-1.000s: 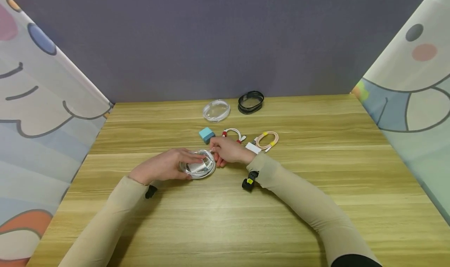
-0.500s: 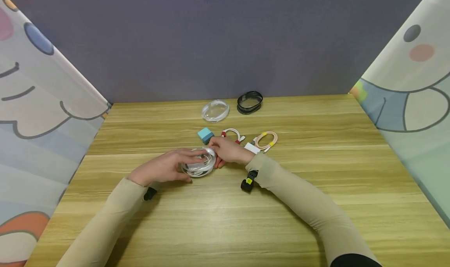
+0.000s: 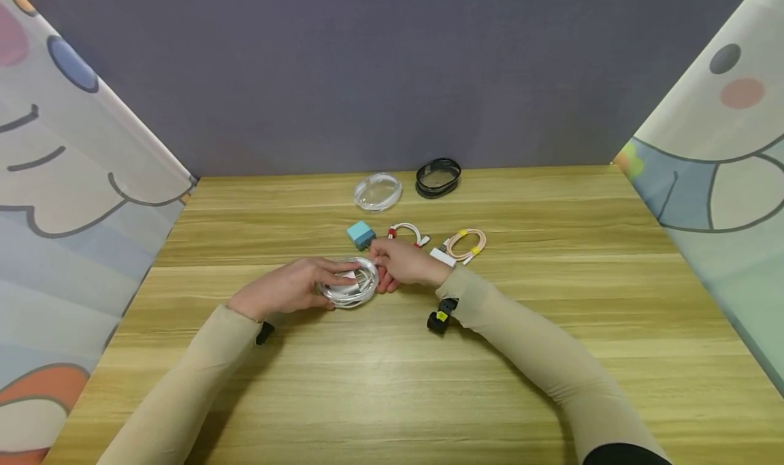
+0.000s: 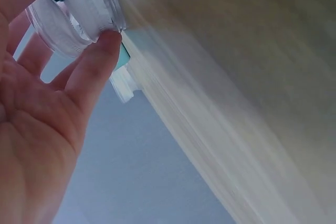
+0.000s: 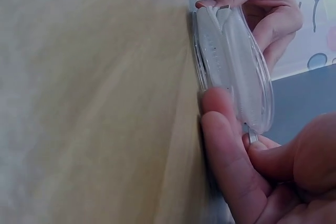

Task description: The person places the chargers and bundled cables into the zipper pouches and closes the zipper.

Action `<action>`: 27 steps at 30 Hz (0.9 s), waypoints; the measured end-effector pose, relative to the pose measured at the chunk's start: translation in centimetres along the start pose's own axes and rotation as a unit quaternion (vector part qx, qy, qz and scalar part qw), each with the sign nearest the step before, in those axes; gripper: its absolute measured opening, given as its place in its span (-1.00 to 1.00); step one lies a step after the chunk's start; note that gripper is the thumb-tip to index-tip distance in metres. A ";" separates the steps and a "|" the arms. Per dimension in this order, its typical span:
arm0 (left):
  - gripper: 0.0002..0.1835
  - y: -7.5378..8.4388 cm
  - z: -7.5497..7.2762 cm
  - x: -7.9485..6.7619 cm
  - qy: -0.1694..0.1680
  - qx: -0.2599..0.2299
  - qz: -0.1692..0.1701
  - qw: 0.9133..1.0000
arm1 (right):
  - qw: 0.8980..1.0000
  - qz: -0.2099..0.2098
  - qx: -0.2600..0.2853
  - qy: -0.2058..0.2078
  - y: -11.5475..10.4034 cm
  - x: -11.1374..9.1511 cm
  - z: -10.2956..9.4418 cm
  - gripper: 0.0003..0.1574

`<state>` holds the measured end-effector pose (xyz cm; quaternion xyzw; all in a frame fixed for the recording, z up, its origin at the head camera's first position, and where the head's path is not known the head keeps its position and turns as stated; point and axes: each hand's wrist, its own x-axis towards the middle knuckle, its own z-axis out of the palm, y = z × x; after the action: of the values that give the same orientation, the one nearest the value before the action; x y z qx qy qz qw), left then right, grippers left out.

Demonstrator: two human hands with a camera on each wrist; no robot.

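My left hand (image 3: 284, 288) grips a round clear zip pouch (image 3: 369, 289) from its left side, thumb low and fingers over the top. Something white, with a coiled look, shows through its clear face. Along the pouch's rim runs a white zipper (image 5: 242, 85), seen in the right wrist view. At its near end, my right hand (image 3: 407, 261) pinches the small metal zipper pull (image 5: 253, 137) between thumb and finger. The left wrist view shows the left fingers around the pouch (image 4: 94, 9). How far the zipper is closed I cannot tell.
Behind the hands lie a blue charger (image 3: 361, 233), a white cable with red ties (image 3: 407, 228), a white charger (image 3: 442, 257) and a peach cable with yellow ties (image 3: 468, 244). Farther back sit a white-rimmed clear pouch (image 3: 378, 193) and a black-rimmed one (image 3: 437, 179).
Both hands stay almost in place at the pouch. Its face catches the light differently, and the white contents show more plainly than half a second ago. The head view has shifted slightly.
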<state>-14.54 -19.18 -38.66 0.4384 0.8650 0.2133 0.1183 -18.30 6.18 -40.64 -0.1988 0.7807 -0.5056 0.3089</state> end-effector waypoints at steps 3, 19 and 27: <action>-0.38 0.0 0.0 0.0 -0.001 0.005 0.002 1.000 | 1.000 -0.003 -0.010 -0.006 0.1 -0.4 -0.1 -0.76; -0.40 0.4 -0.1 0.0 0.003 -0.001 -0.026 1.000 | 0.999 0.023 0.017 -0.028 0.7 -2.7 0.2 -0.78; -0.40 0.5 -0.1 0.0 0.016 -0.005 -0.029 0.999 | 0.999 0.019 0.026 -0.030 0.7 -3.2 0.6 -0.81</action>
<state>-14.20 -18.93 -38.36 0.4088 0.8784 0.2206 0.1126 -15.56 8.07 -40.56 -0.1906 0.7616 -0.5132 0.3468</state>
